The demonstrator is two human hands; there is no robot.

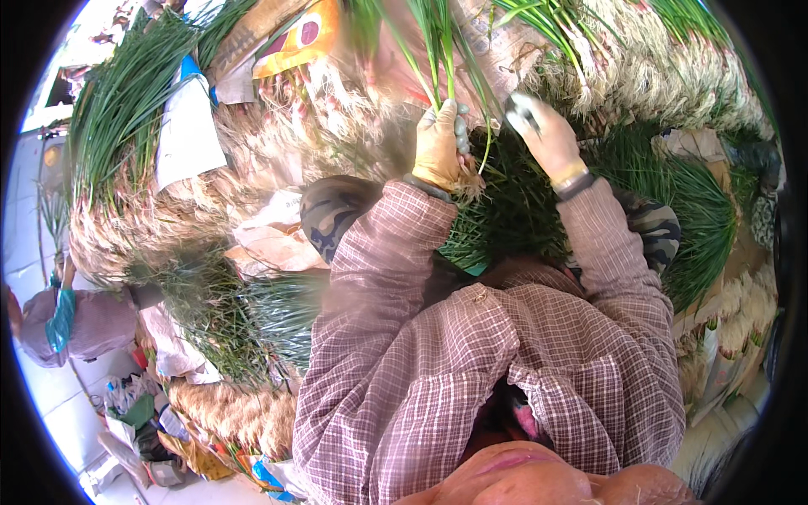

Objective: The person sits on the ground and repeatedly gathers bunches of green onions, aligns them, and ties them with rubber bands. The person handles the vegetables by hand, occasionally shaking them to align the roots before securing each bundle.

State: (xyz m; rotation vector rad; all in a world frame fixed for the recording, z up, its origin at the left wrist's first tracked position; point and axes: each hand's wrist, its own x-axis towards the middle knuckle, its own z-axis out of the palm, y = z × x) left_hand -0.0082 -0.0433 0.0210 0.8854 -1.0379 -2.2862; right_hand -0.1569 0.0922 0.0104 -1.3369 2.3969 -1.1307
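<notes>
My left hand (442,148), in a yellow glove with grey-coated fingers, grips a small bunch of green garlic or spring onion plants (445,57). Their leaves point away from me, and the pale roots (468,188) hang below the hand. To its right, my right hand (546,136) wears a similar glove and is raised, its fingers bent and blurred. A thin leaf stalk (488,136) hangs close to its fingertips; whether the fingers touch it or hold anything, I cannot tell. Dark green cut leaves (514,202) lie below, between my camouflage-clad knees.
Long rows of rooted plants (669,76) lie ahead, roots towards me, with a white sack piece (189,136) over those at left. Leaf heaps (688,208) flank me. Another person (82,322) is at far left, near assorted bags (142,410) on the tiled floor.
</notes>
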